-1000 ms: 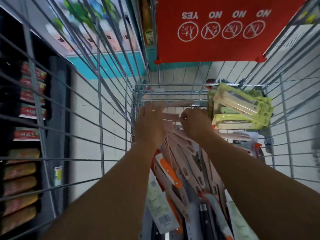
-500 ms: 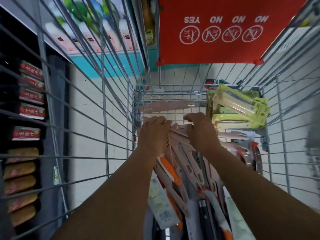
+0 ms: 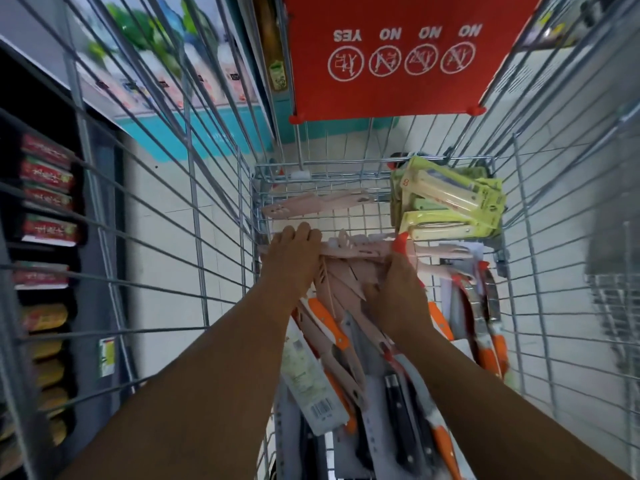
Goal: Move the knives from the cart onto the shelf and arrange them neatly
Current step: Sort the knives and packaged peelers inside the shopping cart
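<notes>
The wire cart (image 3: 221,209) carries everything; a red sign panel (image 3: 398,57) hangs on its far wall; yellow-green packaged knives (image 3: 450,206) are stacked in the far right corner; one pink knife (image 3: 311,204) lies along the far edge; more pink knives (image 3: 349,275) are heaped at the middle; orange-handled knives (image 3: 491,344) lie by the right side; black-handled knives (image 3: 401,427) and a barcoded white pack (image 3: 308,382) lie toward the near edge.

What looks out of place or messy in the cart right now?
The knives lie jumbled: pink knives fan out crosswise under both hands, one pink knife sits apart by the cart's far end, and orange-handled knives point different ways. Nothing looks damaged.
</notes>
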Tool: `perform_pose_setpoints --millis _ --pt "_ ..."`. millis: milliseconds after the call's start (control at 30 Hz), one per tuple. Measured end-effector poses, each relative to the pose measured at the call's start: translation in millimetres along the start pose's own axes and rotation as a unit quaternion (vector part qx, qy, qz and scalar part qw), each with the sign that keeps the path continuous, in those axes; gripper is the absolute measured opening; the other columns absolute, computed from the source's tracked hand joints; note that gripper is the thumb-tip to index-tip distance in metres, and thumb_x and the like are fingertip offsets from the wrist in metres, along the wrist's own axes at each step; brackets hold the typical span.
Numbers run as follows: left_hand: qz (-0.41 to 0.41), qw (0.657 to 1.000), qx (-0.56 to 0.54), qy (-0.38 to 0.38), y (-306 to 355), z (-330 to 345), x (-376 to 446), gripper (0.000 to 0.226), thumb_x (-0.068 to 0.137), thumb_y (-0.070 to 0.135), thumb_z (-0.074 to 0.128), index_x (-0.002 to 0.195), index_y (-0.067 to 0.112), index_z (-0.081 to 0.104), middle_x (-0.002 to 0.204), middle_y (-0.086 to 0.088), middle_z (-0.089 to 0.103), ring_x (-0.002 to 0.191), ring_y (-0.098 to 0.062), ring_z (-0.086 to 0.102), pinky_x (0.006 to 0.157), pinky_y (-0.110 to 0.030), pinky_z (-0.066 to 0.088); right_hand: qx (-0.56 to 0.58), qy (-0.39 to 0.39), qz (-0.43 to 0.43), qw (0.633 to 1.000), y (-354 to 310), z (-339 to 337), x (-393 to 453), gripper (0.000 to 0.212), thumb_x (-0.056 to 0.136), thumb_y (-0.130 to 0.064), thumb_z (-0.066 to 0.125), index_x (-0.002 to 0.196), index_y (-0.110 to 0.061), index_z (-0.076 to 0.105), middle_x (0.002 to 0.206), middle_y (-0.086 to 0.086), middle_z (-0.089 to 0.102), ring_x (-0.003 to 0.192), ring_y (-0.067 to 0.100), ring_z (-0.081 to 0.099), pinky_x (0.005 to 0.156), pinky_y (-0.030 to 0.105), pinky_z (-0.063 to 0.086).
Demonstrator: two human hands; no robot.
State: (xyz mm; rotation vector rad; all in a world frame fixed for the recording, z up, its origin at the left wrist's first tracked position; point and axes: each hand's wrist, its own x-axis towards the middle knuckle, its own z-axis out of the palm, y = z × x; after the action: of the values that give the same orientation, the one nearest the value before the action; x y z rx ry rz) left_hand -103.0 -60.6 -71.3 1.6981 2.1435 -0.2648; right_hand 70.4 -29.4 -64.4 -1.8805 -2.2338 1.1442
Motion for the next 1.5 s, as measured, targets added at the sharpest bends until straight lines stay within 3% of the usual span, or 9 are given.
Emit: perform_pose_setpoints --millis 100,200,267,467,700,833,1133,1300,1500 --pt "-0.008 1.0 0.005 -0.011 1.1 1.5 -3.1 0.042 0.09 0.008 0.047 0.13 0.009 0.035 0.132 -0.014 0.038 0.117 -0.032 0.039 0.096 -0.04 0.035 0.06 -0.025 0.01 0.998 1.6 0.6 -3.2 0.079 0.08 -0.014 0.066 0.144 -0.011 0.021 0.091 0.003 0.055 0.078 0.021 0.057 0.065 0.029 0.042" --pt "-0.006 0.999 0.001 -0.052 2.9 2.1 -3.7 0.05 0.09 0.012 0.052 0.136 0.01 0.032 0.135 -0.016 0.03 0.12 -0.033 0.035 0.099 -0.042 0.035 0.012 -0.046 0.005 0.999 4.2 1.3 -4.7 0.042 0.082 -0.021 0.063 0.119 -0.012 0.047 0.099 0.005 0.052 0.08 0.02 0.053 0.066 0.027 0.039" --pt "-0.007 0.998 0.008 -0.06 2.9 0.6 -2.7 0.046 0.091 0.015 0.053 0.133 0.011 0.036 0.134 -0.014 0.031 0.12 -0.032 0.036 0.099 -0.041 0.036 -0.003 -0.056 -0.006 0.998 4.9 1.7 -3.8 0.034 0.083 -0.025 0.063 0.113 -0.014 0.051 0.103 0.005 0.051 0.081 0.017 0.05 0.068 0.027 0.039" --pt "0.005 0.998 0.053 -0.044 4.8 -4.1 -3.5 0.042 0.091 0.008 0.049 0.131 0.007 0.037 0.135 -0.016 0.031 0.122 -0.035 0.036 0.097 -0.046 0.038 -0.023 -0.082 -0.031 0.996 2.4 -0.6 -2.3 0.045 0.083 -0.027 0.065 0.124 -0.014 0.051 0.112 0.006 0.054 0.094 0.021 0.055 0.081 0.032 0.047" --pt "-0.004 0.997 0.081 0.003 1.4 -10.4 4.7 0.046 0.094 0.01 0.046 0.136 0.0 0.028 0.139 -0.022 0.028 0.124 -0.036 0.037 0.096 -0.043 0.044 -0.076 -0.077 -0.082 0.991 1.6 -9.1 3.9 0.018 0.089 -0.012 0.053 0.106 -0.012 0.059 0.097 0.002 0.057 0.083 0.015 0.051 0.069 0.02 0.032" --pt "0.011 0.991 0.132 0.028 -6.6 -24.6 27.3 0.038 0.099 0.009 0.034 0.135 -0.002 0.027 0.136 -0.027 0.031 0.121 -0.038 0.04 0.097 -0.043 0.046 -0.078 -0.074 -0.087 0.99 2.0 -12.6 8.6 0.02 0.091 -0.011 0.051 0.108 -0.013 0.063 0.1 0.004 0.064 0.085 0.02 0.057 0.071 0.02 0.035" --pt "0.072 0.988 0.118 0.068 -3.9 -35.1 57.3 0.038 0.096 0.007 0.04 0.134 0.002 0.034 0.139 -0.019 0.032 0.122 -0.032 0.04 0.1 -0.039 0.039 -0.071 -0.073 -0.06 0.993 2.2 -11.6 9.3 0.018 0.091 -0.014 0.055 0.108 -0.016 0.055 0.101 0.002 0.061 0.083 0.015 0.053 0.071 0.022 0.038" --pt "0.012 0.997 0.042 0.062 -2.2 -26.9 35.0 0.068 0.086 0.003 0.056 0.144 0.006 0.021 0.143 -0.016 0.03 0.129 -0.033 0.037 0.103 -0.041 0.037 -0.094 -0.078 -0.054 0.991 -0.6 -13.8 6.6 0.02 0.093 -0.009 0.05 0.112 -0.014 0.054 0.107 0.006 0.061 0.091 0.021 0.057 0.075 0.027 0.045" --pt "-0.211 0.952 -0.222 -0.003 32.2 -5.4 -29.4 0.043 0.096 0.028 0.05 0.132 0.008 0.04 0.138 -0.013 0.038 0.131 -0.029 0.034 0.095 -0.039 0.044 -0.125 -0.082 -0.026 0.988 -2.0 -20.7 5.3 0.025 0.092 -0.006 0.05 0.117 -0.01 0.055 0.135 0.013 0.047 0.093 0.029 0.059 0.07 0.025 0.036"
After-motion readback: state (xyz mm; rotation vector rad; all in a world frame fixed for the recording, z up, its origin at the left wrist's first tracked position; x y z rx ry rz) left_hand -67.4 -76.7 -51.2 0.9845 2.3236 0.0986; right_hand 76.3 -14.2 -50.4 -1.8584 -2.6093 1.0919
